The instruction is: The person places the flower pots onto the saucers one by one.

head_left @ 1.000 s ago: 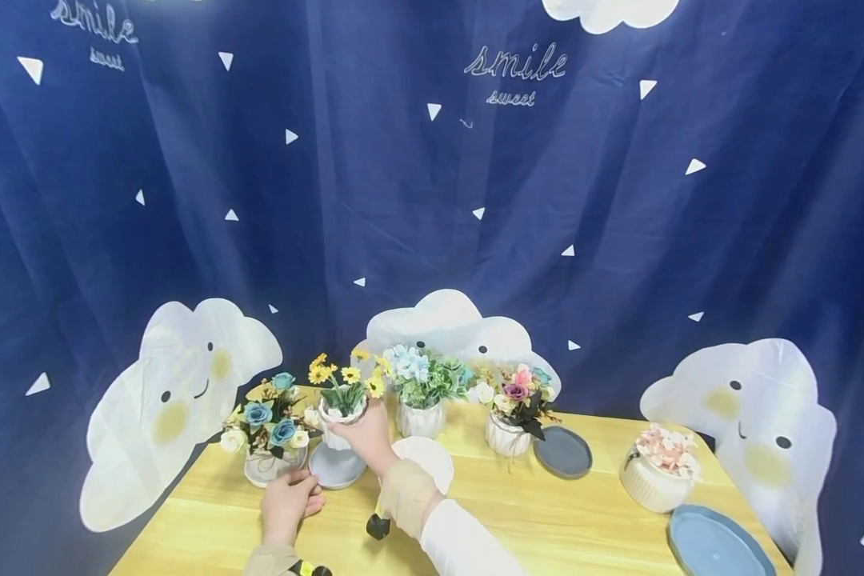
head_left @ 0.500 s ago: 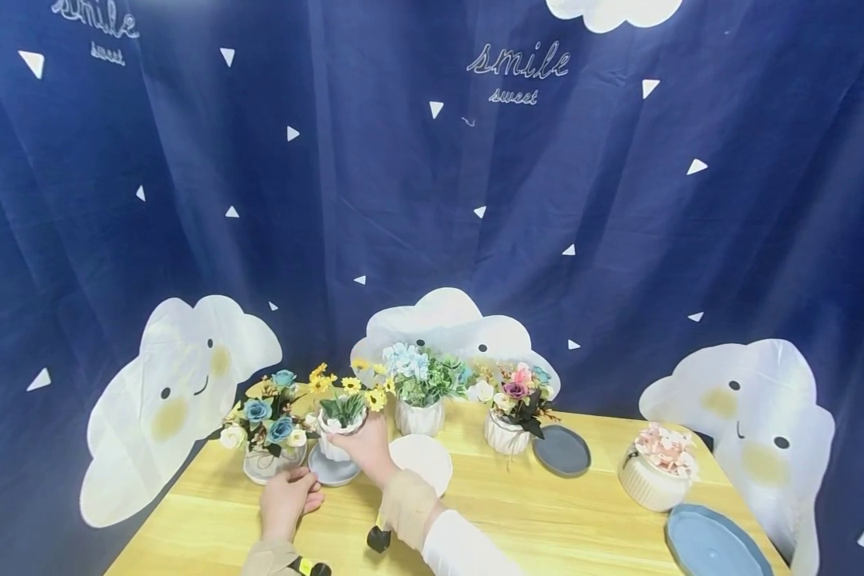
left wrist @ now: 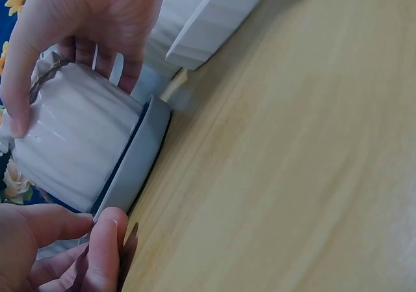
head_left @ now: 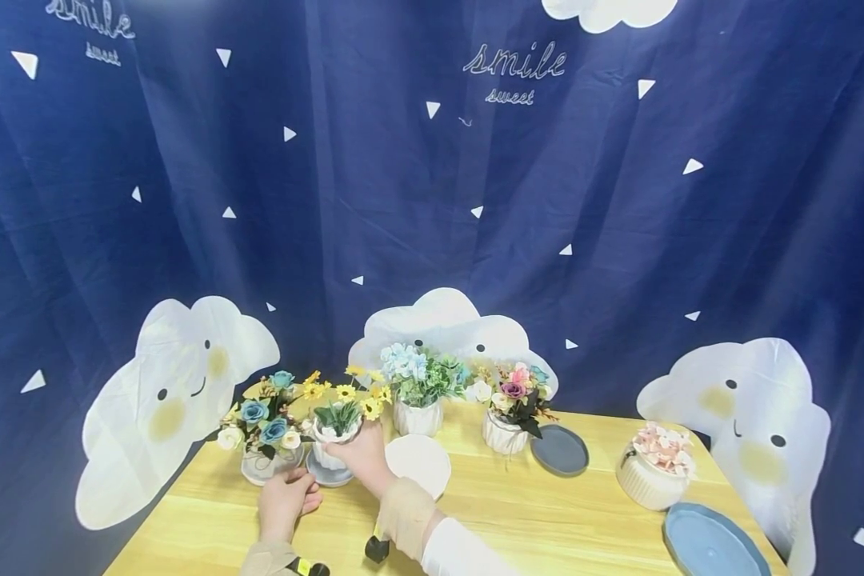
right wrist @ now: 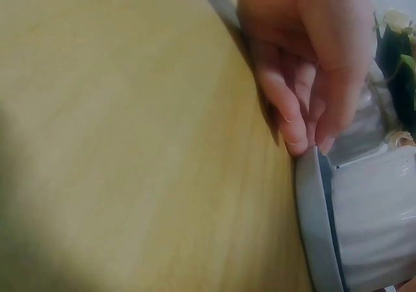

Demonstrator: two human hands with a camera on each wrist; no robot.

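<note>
In the head view my right hand (head_left: 366,458) grips a white fluted flowerpot (head_left: 326,454) planted with yellow daisies (head_left: 370,406). The pot's base sits within the rim of a small grey saucer (head_left: 331,478). In the left wrist view, the thumb and fingers of this hand (left wrist: 91,15) span the pot's upper part (left wrist: 84,136). My left hand (head_left: 285,502) pinches the near edge of that saucer (right wrist: 314,214) between thumb and fingers, as the right wrist view shows. A dark gap shows between pot and saucer wall (left wrist: 146,149).
Left of the pot, a blue-rose pot (head_left: 272,460) stands on its own saucer. Behind stand a blue hydrangea pot (head_left: 419,418) and a mixed-flower pot (head_left: 504,434). A white plate (head_left: 421,468), dark grey plate (head_left: 560,450), pink-flower pot (head_left: 651,484) and blue tray (head_left: 713,540) lie rightward.
My right hand has lowered the daisy pot from above the grey saucer down into it. The left hand has stayed at the saucer's edge.
</note>
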